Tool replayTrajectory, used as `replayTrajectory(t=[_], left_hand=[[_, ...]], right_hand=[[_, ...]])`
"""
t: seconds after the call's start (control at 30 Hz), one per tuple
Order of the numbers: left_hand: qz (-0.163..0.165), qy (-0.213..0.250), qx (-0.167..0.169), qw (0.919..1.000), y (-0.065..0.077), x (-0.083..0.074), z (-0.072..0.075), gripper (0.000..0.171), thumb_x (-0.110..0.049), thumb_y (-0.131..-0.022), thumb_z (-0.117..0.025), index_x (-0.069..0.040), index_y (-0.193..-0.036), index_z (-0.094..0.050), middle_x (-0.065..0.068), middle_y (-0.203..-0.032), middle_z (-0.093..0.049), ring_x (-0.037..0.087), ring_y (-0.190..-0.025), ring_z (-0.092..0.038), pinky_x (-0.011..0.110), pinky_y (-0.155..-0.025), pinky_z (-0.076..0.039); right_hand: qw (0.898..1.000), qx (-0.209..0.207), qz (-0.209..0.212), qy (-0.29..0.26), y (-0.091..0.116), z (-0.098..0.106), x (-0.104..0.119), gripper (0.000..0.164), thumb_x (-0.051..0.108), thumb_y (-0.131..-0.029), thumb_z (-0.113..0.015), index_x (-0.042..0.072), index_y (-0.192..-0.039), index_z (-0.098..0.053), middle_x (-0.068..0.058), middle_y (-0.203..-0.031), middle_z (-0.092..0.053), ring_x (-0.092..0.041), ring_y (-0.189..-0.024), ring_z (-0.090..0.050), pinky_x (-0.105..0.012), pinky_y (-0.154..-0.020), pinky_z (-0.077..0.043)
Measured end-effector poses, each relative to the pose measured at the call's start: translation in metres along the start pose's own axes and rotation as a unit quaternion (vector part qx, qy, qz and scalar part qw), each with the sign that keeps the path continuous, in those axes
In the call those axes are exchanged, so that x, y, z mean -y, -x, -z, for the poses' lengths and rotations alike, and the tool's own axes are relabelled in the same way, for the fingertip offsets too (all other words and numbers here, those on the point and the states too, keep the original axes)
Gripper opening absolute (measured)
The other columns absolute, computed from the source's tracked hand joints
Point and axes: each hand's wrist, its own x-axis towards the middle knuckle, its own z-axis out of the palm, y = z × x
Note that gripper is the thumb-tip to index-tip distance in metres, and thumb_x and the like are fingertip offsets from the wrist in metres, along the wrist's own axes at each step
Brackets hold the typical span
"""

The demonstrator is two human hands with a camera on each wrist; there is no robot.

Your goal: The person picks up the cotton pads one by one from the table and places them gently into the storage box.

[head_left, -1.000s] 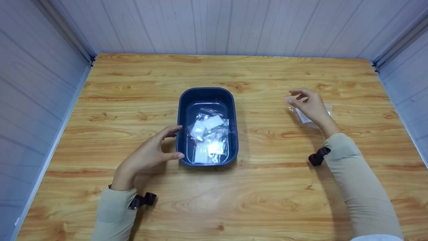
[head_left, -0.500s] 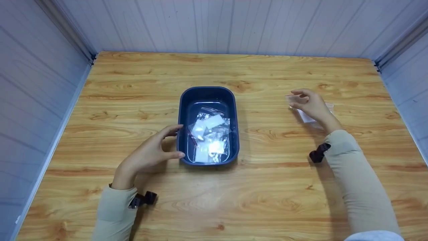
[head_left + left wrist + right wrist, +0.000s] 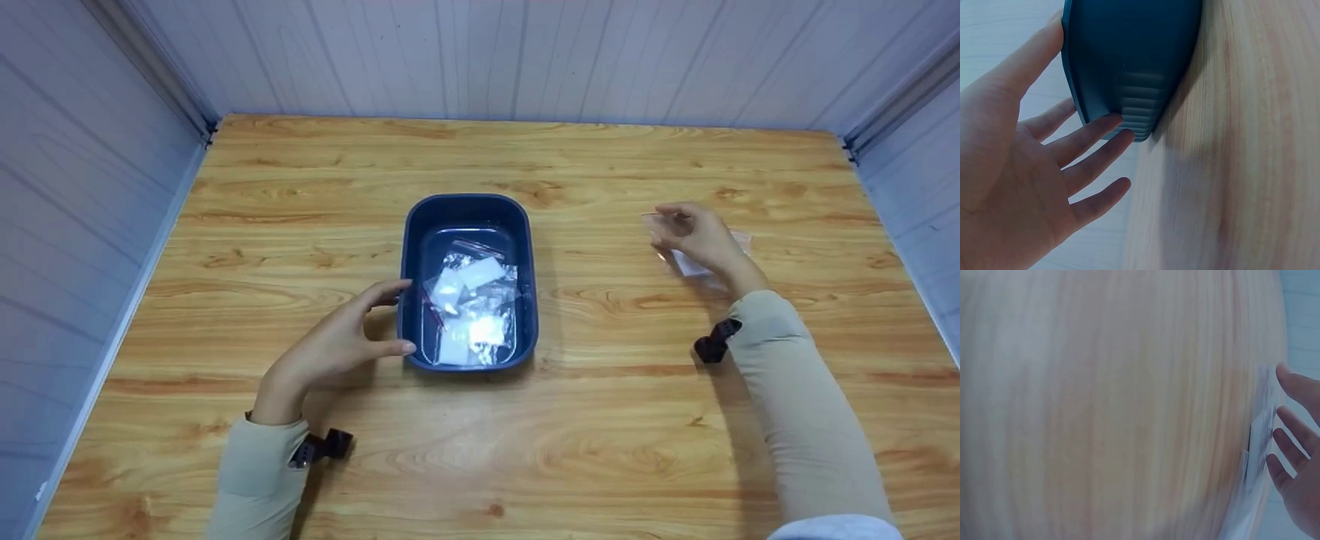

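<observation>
A dark blue rectangular bin [image 3: 531, 300] stands on the table with several clear zip bags [image 3: 480, 274] holding white pieces inside. My left hand [image 3: 330, 337] rests against its left side, thumb and a fingertip at the rim. In the left wrist view the fingers are spread, some at the ribbed outer wall. My right hand [image 3: 701, 240] is over a clear zip bag [image 3: 691, 264] with a white piece, lying on the table at the right. Thumb and index are bent toward the bag's red-edged end with a gap between them. The hand partly hides the bag.
The wood-grain table [image 3: 480, 450] is bounded by a pale panelled back wall [image 3: 480, 60] and by side walls. Small dark cameras are worn at both wrists.
The right hand's thumb and index have drawn slightly closer together over the bag. My left hand and the bin keep their places; the view shifts slightly.
</observation>
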Motion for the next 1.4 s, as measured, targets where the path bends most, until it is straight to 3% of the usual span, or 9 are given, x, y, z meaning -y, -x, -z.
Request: replayTrajectory(t=[0.27,0.9,1.03,1.27,1.4], left_hand=[[0.007,0.005,-0.001,1.0000,0.002,0.002,-0.001,0.086,-0.036,-0.082,-0.081,-0.027,-0.153,-0.034,0.003,-0.155,-0.038,0.029,-0.143,-0.032,0.060,-0.117,-0.017],[0.004,0.009,-0.001,1.0000,0.004,0.001,0.000,0.086,-0.037,-0.082,-0.081,-0.027,-0.153,-0.034,0.001,-0.155,-0.038,0.027,-0.142,-0.034,0.057,-0.117,-0.019],[0.005,0.012,-0.001,0.9999,0.004,0.001,0.000,0.085,-0.034,-0.083,-0.081,-0.027,-0.153,-0.034,0.001,-0.154,-0.039,0.027,-0.142,-0.034,0.057,-0.117,-0.020],[0.002,0.008,-0.004,1.0000,0.004,0.001,0.000,0.086,-0.038,-0.082,-0.081,-0.026,-0.153,-0.034,0.002,-0.152,-0.041,0.026,-0.140,-0.037,0.056,-0.116,-0.025],[0.007,0.003,-0.005,1.0000,0.004,0.002,-0.001,0.085,-0.035,-0.083,-0.081,-0.026,-0.154,-0.034,0.004,-0.152,-0.041,0.027,-0.141,-0.036,0.056,-0.116,-0.024]], right_hand=[[1.000,0.012,0.022,0.013,-0.002,-0.004,-0.001,0.055,0.007,-0.092,-0.070,-0.004,-0.142,-0.048,-0.026,-0.138,-0.044,-0.041,-0.131,-0.043,-0.051,-0.110,-0.035],[0.996,-0.031,0.039,0.071,-0.011,-0.005,0.000,0.038,0.005,-0.091,-0.071,-0.008,-0.125,-0.062,-0.027,-0.128,-0.051,-0.042,-0.114,-0.052,-0.051,-0.098,-0.044],[0.996,-0.029,0.030,0.084,-0.012,-0.004,0.000,0.034,0.009,-0.092,-0.071,-0.008,-0.121,-0.065,-0.025,-0.130,-0.050,-0.042,-0.118,-0.050,-0.051,-0.100,-0.042],[0.997,-0.021,-0.005,0.071,-0.011,-0.004,0.001,0.028,0.017,-0.095,-0.069,-0.002,-0.116,-0.070,-0.014,-0.130,-0.049,-0.034,-0.117,-0.051,-0.045,-0.091,-0.045],[0.997,-0.026,0.005,0.076,-0.011,-0.004,0.001,0.025,0.016,-0.095,-0.069,-0.005,-0.109,-0.072,-0.017,-0.129,-0.050,-0.037,-0.118,-0.049,-0.050,-0.098,-0.041]])
